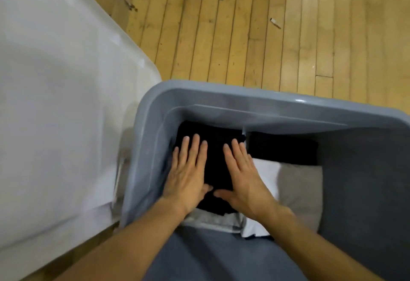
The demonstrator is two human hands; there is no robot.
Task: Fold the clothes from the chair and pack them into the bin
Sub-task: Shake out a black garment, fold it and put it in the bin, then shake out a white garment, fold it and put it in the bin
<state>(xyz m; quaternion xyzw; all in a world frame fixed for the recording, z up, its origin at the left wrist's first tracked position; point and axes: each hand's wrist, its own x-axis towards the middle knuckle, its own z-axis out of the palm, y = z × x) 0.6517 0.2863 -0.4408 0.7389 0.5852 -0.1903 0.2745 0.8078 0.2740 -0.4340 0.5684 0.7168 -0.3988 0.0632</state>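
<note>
While both hands lie flat w/ fingers spread, left hand (188,176) and right hand (244,176) press a folded black cloth garment (216,158) down inside the grey plastic bin (221,96), on top of white and grey folded stuff. Looks like the packing step, imo. Next up: prob lift out, grab another piece. Chair's not in view.

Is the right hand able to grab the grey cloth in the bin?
Probably yes: the right hand lies flat on the black garment, and the grey cloth sits uncovered just beside it.
</note>
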